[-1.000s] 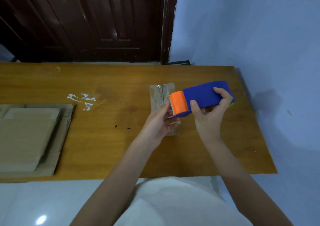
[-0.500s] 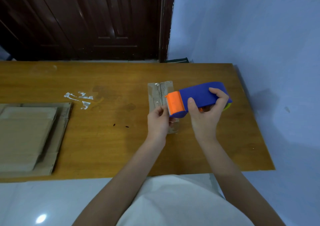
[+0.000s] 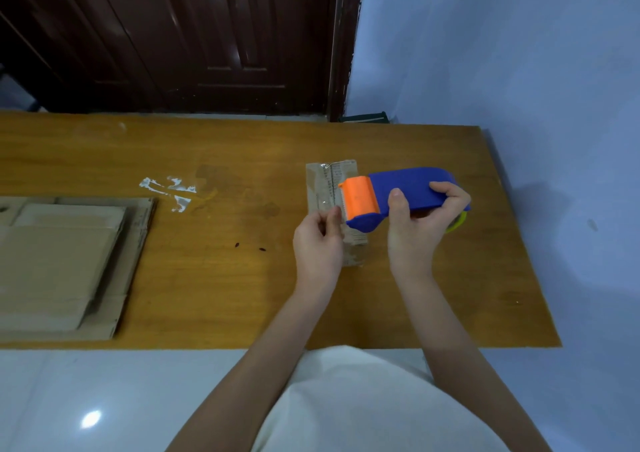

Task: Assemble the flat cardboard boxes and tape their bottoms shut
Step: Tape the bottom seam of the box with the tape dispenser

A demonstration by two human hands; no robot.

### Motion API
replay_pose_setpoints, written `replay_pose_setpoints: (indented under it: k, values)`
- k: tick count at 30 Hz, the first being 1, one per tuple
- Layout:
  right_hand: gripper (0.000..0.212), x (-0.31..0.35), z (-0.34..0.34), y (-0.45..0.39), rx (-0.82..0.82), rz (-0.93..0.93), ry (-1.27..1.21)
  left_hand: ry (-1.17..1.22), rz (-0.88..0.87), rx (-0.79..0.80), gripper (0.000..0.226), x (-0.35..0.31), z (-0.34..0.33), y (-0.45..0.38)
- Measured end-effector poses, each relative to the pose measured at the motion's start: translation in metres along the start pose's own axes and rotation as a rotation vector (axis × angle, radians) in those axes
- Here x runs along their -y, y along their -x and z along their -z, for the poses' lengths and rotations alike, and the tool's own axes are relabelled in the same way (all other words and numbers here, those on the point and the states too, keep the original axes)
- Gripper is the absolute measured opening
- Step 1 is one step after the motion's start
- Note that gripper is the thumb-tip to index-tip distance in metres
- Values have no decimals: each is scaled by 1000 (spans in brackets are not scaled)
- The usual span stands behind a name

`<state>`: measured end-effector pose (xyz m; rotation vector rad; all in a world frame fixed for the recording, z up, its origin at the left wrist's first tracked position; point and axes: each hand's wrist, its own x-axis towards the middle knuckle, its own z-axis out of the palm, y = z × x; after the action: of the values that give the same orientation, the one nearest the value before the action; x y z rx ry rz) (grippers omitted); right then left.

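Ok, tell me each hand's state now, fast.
Left hand: fingers pinching at the tape end by the orange cutter; the tape itself can't be made out.
Right hand: gripping the blue tape dispenser.

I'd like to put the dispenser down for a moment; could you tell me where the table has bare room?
Bare wood lies between the flat cardboard stack and the small box, and along the table right of the right hand. It is crowded around the box, where both hands work.
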<state>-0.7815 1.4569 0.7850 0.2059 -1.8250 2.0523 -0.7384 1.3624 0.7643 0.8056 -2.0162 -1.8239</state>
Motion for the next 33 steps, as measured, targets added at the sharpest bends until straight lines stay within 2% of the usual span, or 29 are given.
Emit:
replay_pose_setpoints:
  k: [7,11,12,16,18,21,24,27,29,33]
  values:
    - [37,-4,-6,0,-90,-153,49,-64,-35,-14,27,1,13,3]
    - [32,-5,-5,-18,-278,-344,-133,-133,10,-41,32,17,30,3]
    - [34,-4,-2,-21,-266,-361,-122,-149,29,-22,33,19,36,3]
    - [40,0,2,-16,52,-195,53,-156,15,-2,37,11,53,-5]
    - [41,2,3,-8,110,-113,45,-136,28,-28,42,10,58,-9]
    - [42,0,6,6,93,-115,27,-210,68,-38,44,21,61,-8]
    - [43,-2,5,16,-49,-305,-53,-274,62,-53,43,31,63,-7]
    - [39,-8,7,17,-138,-381,-66,-358,22,-50,47,35,64,-9]
    - [42,-9,7,18,-131,-337,-44,-408,-16,-61,47,34,64,-9]
    - [43,-7,10,19,49,-61,153,-535,-153,-123,45,28,69,-12]
